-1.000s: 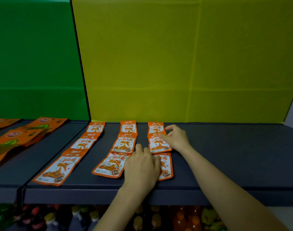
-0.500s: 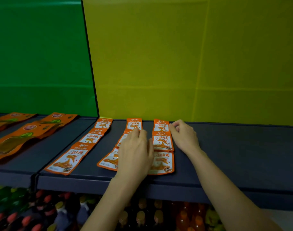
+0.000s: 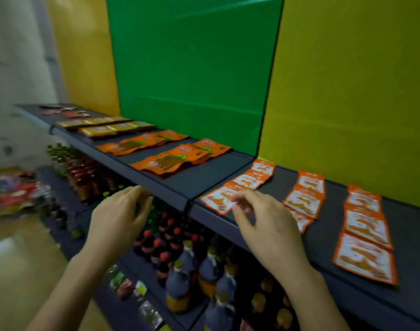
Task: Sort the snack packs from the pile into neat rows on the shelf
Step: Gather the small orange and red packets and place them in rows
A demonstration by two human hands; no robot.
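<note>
Small orange snack packs [image 3: 365, 259] are laid in three rows on the dark shelf [image 3: 228, 168], before the yellow back panel [image 3: 347, 103]. The left hand [image 3: 119, 218] and right hand [image 3: 268, 225] are held at the shelf's front edge, fingers loosely curled, nothing gripped. Larger orange packs [image 3: 170, 161] are seen further left, and bottles [image 3: 178, 283] below.
</note>
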